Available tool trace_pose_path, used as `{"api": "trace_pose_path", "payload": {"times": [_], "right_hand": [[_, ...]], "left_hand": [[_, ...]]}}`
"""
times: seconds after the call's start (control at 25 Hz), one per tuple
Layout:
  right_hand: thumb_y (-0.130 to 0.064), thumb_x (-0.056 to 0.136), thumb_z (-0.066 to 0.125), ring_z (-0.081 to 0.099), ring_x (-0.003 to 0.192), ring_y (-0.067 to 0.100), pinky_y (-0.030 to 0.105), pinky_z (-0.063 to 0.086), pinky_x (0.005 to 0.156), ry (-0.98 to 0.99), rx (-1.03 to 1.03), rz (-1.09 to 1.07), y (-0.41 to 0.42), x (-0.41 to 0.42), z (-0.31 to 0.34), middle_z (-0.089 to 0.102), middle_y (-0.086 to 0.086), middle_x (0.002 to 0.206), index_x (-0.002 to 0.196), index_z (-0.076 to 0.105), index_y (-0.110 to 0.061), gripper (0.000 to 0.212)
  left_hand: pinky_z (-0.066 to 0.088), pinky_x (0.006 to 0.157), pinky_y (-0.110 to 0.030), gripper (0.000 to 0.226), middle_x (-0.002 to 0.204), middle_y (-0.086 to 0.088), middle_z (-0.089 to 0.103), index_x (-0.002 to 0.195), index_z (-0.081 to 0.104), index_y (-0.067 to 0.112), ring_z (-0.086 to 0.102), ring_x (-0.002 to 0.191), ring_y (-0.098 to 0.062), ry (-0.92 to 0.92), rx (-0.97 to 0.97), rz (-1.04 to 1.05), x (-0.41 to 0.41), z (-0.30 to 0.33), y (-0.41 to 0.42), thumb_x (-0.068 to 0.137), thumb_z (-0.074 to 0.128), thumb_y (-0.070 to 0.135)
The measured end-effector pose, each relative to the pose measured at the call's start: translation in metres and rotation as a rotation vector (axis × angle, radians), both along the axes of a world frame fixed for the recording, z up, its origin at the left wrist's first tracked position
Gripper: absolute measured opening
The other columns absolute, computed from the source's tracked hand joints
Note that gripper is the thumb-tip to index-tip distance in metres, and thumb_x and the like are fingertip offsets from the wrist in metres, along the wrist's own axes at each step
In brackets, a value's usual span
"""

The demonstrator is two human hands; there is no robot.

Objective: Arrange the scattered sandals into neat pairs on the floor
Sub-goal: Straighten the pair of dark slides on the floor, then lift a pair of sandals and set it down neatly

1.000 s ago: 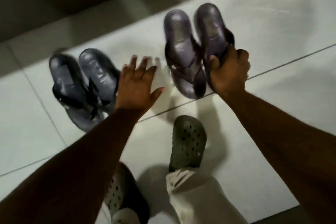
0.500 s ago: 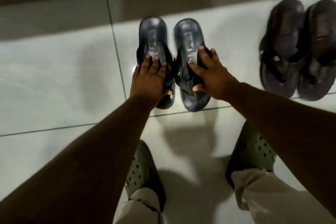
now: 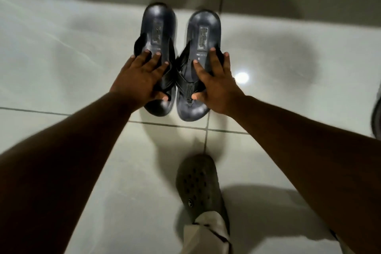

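The pale, glossy tiled floor bore two dark navy rubber flip-flop sandals side by side, straps almost touching, toes towards the person, each heel stamped with a label. An olive perforated clog stood nearer, worn on a foot. The left hand lay flat on the left sandal, fingers spread and straight, gripping nothing. The right hand pressed the right sandal likewise.

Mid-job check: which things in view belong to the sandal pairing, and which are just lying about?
Job: left sandal under the left hand; right sandal under the right hand.
Just there: green clog on the person's foot, trouser leg, floor tiles.
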State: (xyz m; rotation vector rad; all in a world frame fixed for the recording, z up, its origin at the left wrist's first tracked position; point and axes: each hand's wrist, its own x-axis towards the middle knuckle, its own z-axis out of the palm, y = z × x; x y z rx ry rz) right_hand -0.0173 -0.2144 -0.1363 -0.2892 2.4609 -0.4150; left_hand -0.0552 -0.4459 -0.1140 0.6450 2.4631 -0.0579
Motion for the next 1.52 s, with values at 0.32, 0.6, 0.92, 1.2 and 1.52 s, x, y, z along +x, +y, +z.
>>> {"api": "trace_pose_path", "payload": {"times": [0.32,0.6,0.92,1.2,1.52], "right_hand": [[-0.053,0.082,0.063,-0.021,0.141,0.052,0.064,0.01,0.116,-0.015,-0.057,0.067,-0.077,-0.017,-0.001,-0.02,0.016,0.16,0.154,0.005,-0.028,0.096],[-0.063,0.081,0.056,-0.015,0.145,0.047,0.062,0.011,0.115,0.046,-0.102,-0.057,0.01,0.007,0.024,-0.02,0.018,0.16,0.153,-0.003,-0.03,0.099],[-0.068,0.084,0.046,-0.011,0.148,0.04,0.058,0.007,0.119,0.016,0.206,-0.441,0.31,0.114,0.089,-0.012,0.017,0.162,0.153,-0.002,-0.028,0.094],[-0.057,0.092,0.041,-0.001,0.146,0.048,0.062,0.015,0.116,-0.078,0.246,-0.785,0.521,0.167,0.067,-0.004,0.016,0.163,0.153,0.006,-0.024,0.078],[-0.042,0.096,0.041,-0.004,0.147,0.047,0.058,0.017,0.118,-0.012,-0.004,-0.907,0.553,0.198,0.013,-0.017,0.021,0.16,0.153,0.013,-0.021,0.067]], "left_hand": [[0.016,0.117,-0.055,0.099,0.16,-0.016,0.021,0.151,0.023,0.014,0.013,0.148,-0.038,0.02,-0.036,0.081,0.003,0.0,-0.074,0.073,0.063,0.06],[0.008,0.117,-0.059,0.126,0.161,-0.018,0.018,0.151,0.014,0.011,0.012,0.149,-0.038,0.091,-0.036,0.27,0.028,0.038,-0.012,0.055,0.042,0.088],[0.007,0.119,-0.052,0.121,0.163,-0.014,0.008,0.153,0.005,0.016,0.004,0.15,-0.036,-0.04,0.146,0.018,0.064,0.081,0.282,0.062,0.037,0.088],[0.003,0.119,-0.054,0.106,0.163,-0.013,-0.005,0.153,0.004,0.029,-0.006,0.15,-0.037,-0.075,0.136,-0.313,0.083,0.053,0.537,0.071,0.057,0.071],[-0.003,0.119,-0.049,0.107,0.163,-0.014,-0.012,0.153,-0.001,0.024,-0.017,0.147,-0.037,-0.055,-0.018,-0.289,0.117,-0.008,0.631,0.073,0.049,0.074]]}}
